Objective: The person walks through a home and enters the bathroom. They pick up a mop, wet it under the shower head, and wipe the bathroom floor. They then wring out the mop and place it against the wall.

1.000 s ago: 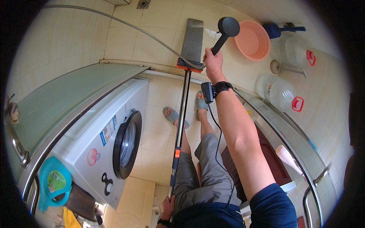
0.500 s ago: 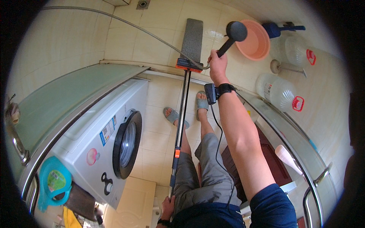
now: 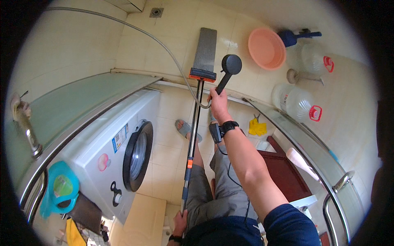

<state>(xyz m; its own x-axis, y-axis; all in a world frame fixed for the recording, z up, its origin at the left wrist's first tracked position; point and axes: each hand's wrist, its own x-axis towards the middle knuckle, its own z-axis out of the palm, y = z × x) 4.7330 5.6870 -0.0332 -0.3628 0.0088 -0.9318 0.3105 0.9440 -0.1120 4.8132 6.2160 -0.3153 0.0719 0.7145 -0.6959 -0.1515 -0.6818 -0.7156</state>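
Note:
A black shower head (image 3: 231,64) is gripped by its handle in my right hand (image 3: 218,102), out in front of me with its round face upward. From the handle a grey hose (image 3: 167,48) loops away to the far left. Low in the view, my left hand (image 3: 179,222) is closed round the pole of a flat mop (image 3: 193,139). The mop's grey pad (image 3: 206,49) lies on the tiles beyond the door track, left of the shower head. Its orange and black clamp (image 3: 202,74) sits at the pad's near end.
A washing machine (image 3: 102,151) stands on the left. Glass panels (image 3: 78,96) with metal rails flank me. An orange basin (image 3: 266,49), a blue dustpan (image 3: 290,37) and clear bottles (image 3: 293,101) sit far right. Yellow gloves (image 3: 257,127) are near my right arm; a floor drain (image 3: 156,12) is far left.
My right hand has drawn the shower head back toward me and slightly left, away from the basin. The hose sags lower, across the mop pole. My left hand still holds the pole.

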